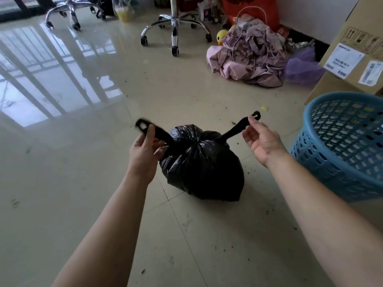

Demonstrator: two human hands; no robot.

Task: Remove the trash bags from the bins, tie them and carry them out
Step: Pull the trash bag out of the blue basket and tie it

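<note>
On the tiled floor [83, 183] just ahead of the person, the black trash bag [203, 168] sits gathered at its neck. It is already out of the blue lattice bin [342, 141], which stands just beside it on the right. The left hand [145, 150] grips the left handle [158, 135], fingers curled round the strap. The right hand [261, 139] pinches the right handle [234, 129] near its looped end, between thumb and fingertips. Both straps are drawn outward, with the hands well apart.

The step in hand looks like tying. It would be best to cross the two straps low over the gathered neck, pull evenly so the thin film does not tear, and knot twice, leaving the loops free for carrying.

Farther back lie a heap of mauve cloth [248, 59] and a yellow duck toy [221, 35], then a chrome swivel-chair base [175, 27]. The cardboard box [356, 34] at right carries white shipping labels [343, 60] and printed handling symbols, all too small to read.
</note>
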